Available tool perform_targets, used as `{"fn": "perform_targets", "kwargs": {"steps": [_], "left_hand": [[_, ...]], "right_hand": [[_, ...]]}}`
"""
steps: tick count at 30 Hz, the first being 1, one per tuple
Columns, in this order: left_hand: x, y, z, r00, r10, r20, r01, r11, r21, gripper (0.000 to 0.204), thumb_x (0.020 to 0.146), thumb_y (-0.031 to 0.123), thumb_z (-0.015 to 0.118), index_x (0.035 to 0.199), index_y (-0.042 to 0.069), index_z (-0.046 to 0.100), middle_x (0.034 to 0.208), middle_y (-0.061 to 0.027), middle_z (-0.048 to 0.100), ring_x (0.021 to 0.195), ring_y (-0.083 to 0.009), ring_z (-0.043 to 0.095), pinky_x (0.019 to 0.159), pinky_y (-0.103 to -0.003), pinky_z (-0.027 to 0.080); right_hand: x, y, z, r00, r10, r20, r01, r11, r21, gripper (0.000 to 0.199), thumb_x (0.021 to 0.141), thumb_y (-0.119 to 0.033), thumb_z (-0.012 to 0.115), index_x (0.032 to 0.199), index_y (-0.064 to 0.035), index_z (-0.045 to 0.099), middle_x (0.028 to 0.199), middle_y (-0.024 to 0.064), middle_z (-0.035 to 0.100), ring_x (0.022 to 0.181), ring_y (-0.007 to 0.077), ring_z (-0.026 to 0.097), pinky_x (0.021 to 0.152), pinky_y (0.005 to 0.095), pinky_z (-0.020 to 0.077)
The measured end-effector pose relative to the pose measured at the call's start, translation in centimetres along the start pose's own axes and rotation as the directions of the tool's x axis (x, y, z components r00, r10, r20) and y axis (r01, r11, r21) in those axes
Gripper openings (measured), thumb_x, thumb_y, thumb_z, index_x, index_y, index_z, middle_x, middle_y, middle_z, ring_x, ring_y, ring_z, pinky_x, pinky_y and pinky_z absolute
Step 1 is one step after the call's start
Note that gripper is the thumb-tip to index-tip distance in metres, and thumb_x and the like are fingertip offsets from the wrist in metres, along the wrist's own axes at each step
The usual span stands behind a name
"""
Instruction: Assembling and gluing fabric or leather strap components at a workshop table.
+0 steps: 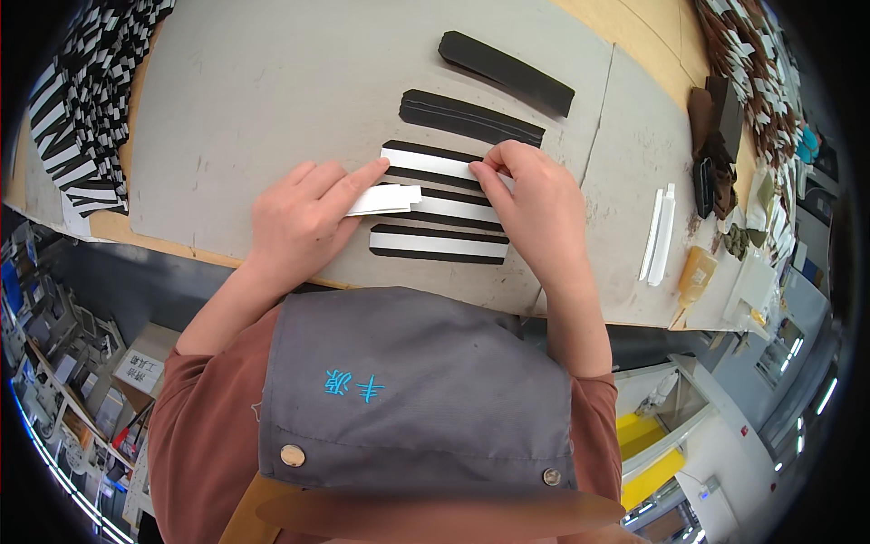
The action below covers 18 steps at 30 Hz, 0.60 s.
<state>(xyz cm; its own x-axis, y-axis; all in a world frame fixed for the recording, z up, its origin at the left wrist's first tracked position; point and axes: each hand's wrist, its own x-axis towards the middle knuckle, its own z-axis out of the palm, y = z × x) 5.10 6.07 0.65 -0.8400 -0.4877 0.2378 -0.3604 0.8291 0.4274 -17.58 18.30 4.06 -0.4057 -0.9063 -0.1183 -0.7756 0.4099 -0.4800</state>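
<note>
Five black strips lie in a column on the grey table board (272,82). My left hand (304,216) holds a small bundle of white strips (388,199) under its fingers, and its index fingertip touches the left end of a white strip (428,165) on the middle black strip. At that white strip's right end, my right hand (541,204) pinches with thumb and index finger. Nearer me, a black strip with a white band (458,210) is partly covered by the bundle; another banded strip (439,244) lies closest. Beyond are a black strip with thin lines (471,116) and a plain black strip (507,72).
Piles of black-and-white strips (86,118) crowd the left edge. To the right lie loose white strips (660,238), a yellowish squeeze bottle (696,275) and dark pieces (716,145). Brown-and-white pieces (748,63) heap at the far right. A seam (600,118) crosses the board.
</note>
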Motion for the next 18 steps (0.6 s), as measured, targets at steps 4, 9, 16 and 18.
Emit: {"fn": "perform_targets", "kwargs": {"steps": [4, 9, 16, 18], "left_hand": [[-0.1, 0.0, -0.1, 1.000, -0.007, 0.011, 0.007, 1.000, -0.002, 0.067, 0.064, -0.003, 0.071, 0.128, 0.017, 0.073, 0.077, -0.0018, 0.055, 0.067, -0.0196, 0.054, 0.058, -0.033, 0.046], [0.2, 0.1, -0.2, 1.000, -0.005, 0.022, 0.005, 1.000, 0.001, 0.066, 0.064, -0.003, 0.071, 0.127, 0.017, 0.074, 0.077, -0.0017, 0.055, 0.067, -0.0196, 0.054, 0.058, -0.033, 0.046], [0.1, -0.1, -0.1, 0.997, 0.018, -0.074, -0.022, 0.998, -0.062, 0.060, 0.064, 0.002, 0.076, 0.122, 0.017, 0.075, 0.077, 0.0006, 0.057, 0.068, -0.0184, 0.056, 0.056, -0.031, 0.046], [-0.2, 0.0, -0.1, 0.990, 0.102, -0.094, -0.107, 0.993, -0.045, 0.060, 0.062, 0.002, 0.076, 0.121, 0.015, 0.075, 0.080, 0.0011, 0.061, 0.070, -0.0187, 0.057, 0.058, -0.030, 0.047]], "right_hand": [[-0.1, 0.0, 0.2, 1.000, -0.009, -0.011, 0.009, 1.000, -0.019, 0.019, 0.094, -0.022, 0.071, 0.086, -0.0072, 0.063, 0.081, 0.0075, 0.068, 0.073, 0.0302, 0.067, 0.061, 0.0412, 0.0513], [-0.2, 0.0, 0.2, 1.000, -0.009, -0.025, 0.007, 0.997, -0.081, 0.019, 0.092, -0.023, 0.073, 0.088, -0.0092, 0.062, 0.081, 0.0054, 0.067, 0.071, 0.0283, 0.067, 0.059, 0.0399, 0.0510], [-1.5, 1.2, -0.1, 0.961, 0.071, -0.268, -0.085, 0.996, -0.042, 0.021, 0.091, -0.023, 0.076, 0.094, -0.0104, 0.060, 0.086, 0.0030, 0.063, 0.067, 0.0244, 0.062, 0.058, 0.0371, 0.0494], [-3.1, 2.1, -0.2, 0.928, 0.089, -0.362, -0.065, 0.995, 0.079, 0.019, 0.090, -0.019, 0.077, 0.094, -0.0085, 0.061, 0.085, 0.0044, 0.062, 0.067, 0.0216, 0.061, 0.058, 0.0352, 0.0484]]}}
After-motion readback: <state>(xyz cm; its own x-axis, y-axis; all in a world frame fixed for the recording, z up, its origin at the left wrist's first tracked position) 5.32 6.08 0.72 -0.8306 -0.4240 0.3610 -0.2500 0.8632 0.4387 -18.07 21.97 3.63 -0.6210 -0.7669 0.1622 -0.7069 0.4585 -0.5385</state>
